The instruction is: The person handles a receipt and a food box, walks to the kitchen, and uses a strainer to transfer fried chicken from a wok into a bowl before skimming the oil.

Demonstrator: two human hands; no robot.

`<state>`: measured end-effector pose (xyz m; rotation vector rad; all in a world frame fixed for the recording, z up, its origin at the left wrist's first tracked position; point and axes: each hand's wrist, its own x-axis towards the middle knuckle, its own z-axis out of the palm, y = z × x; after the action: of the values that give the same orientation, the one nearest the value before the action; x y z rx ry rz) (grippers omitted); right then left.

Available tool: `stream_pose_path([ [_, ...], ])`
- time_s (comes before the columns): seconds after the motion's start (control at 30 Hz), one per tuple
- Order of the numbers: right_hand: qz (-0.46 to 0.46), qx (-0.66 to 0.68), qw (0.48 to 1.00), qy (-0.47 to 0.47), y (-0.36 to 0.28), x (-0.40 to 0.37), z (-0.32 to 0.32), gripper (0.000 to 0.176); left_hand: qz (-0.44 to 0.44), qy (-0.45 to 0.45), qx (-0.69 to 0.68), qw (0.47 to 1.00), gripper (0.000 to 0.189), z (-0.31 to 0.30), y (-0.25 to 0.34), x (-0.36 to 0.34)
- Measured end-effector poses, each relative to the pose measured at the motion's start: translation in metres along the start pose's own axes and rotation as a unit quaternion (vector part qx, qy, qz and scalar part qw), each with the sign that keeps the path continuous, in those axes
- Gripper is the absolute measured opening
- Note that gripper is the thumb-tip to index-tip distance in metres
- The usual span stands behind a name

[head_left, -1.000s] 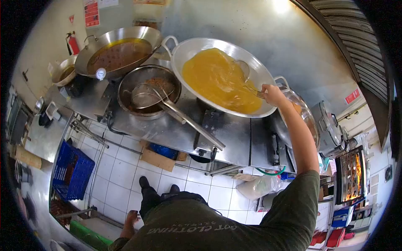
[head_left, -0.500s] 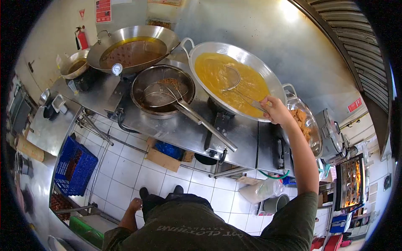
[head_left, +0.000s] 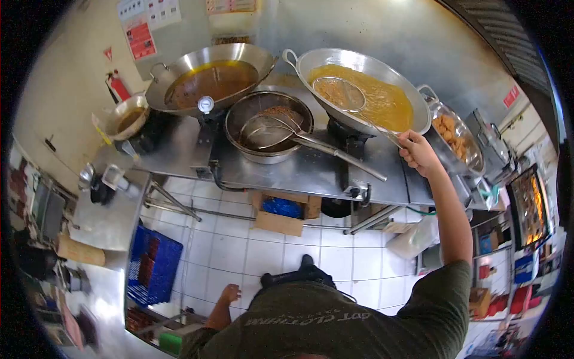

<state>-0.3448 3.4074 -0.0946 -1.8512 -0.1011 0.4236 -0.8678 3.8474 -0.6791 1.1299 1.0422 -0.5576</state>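
Note:
My right hand (head_left: pixel 417 152) is closed around the thin handle of a wire mesh skimmer (head_left: pixel 339 94). The skimmer's round head, with brownish bits in it, is over the left part of a big wok (head_left: pixel 423 121) of yellow oil (head_left: pixel 385 99). Whether its underside still touches the oil is hard to tell. My left hand (head_left: pixel 229 293) hangs low beside my body, holding nothing, its fingers loosely apart. Left of the oil wok, a steel pot (head_left: pixel 258 157) carries two long-handled strainers (head_left: pixel 267 133), one with dark crumbs inside.
A second wok (head_left: pixel 209 60) of darker oil has a dial thermometer (head_left: pixel 205 105) at its front rim. On the right is a steel bowl (head_left: pixel 476 152) of fried pieces (head_left: pixel 449 134). A blue crate (head_left: pixel 158 263) and a cardboard box (head_left: pixel 278 224) are below.
My right hand has drawn the skimmer through the oil toward the wok's left side; its head now shows brownish bits. The head view has shifted. My left hand still hangs low.

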Motion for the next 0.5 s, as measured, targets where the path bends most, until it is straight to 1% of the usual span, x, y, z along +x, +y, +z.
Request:
stream_pose_path([
  [0.1, -0.017, 0.031, 0.997, 0.069, 0.007, -0.01, 0.015, 0.014, -0.024, 0.0, -0.002, 1.0, 0.03, -0.037, -0.008, -0.016],
  [0.13, -0.029, 0.049, 0.995, 0.079, 0.01, -0.008, 0.014, 0.017, -0.03, -0.001, 0.004, 1.0, 0.031, -0.048, -0.012, -0.021],
  [0.23, -0.055, 0.024, 0.987, 0.148, -0.002, -0.004, 0.004, 0.012, -0.048, 0.01, 0.025, 0.998, 0.035, -0.077, -0.025, -0.036],
  [0.33, -0.047, -0.115, 0.97, 0.207, -0.011, 0.018, -0.03, 0.015, -0.063, 0.02, 0.057, 0.996, 0.039, -0.088, -0.038, -0.043],
  [0.37, -0.108, -0.259, 0.925, 0.257, 0.001, 0.044, -0.049, 0.017, -0.043, 0.01, 0.055, 0.998, 0.038, -0.091, -0.037, -0.037],
  [0.4, -0.163, -0.398, 0.851, 0.3, 0.024, 0.078, -0.074, 0.019, -0.015, -0.011, 0.077, 0.997, 0.038, -0.094, -0.042, -0.034],
  [0.43, -0.214, -0.529, 0.749, 0.338, 0.033, 0.09, -0.098, 0.022, 0.018, -0.033, 0.117, 0.992, 0.037, -0.092, -0.043, -0.032],
  [0.47, -0.151, -0.522, 0.761, 0.355, 0.018, 0.081, -0.1, 0.025, 0.098, -0.062, 0.233, 0.966, 0.037, -0.083, -0.04, -0.034],
  [0.5, -0.086, -0.511, 0.772, 0.368, 0.005, 0.071, -0.086, 0.029, 0.281, -0.07, 0.498, 0.818, 0.036, -0.079, -0.046, -0.03],
])
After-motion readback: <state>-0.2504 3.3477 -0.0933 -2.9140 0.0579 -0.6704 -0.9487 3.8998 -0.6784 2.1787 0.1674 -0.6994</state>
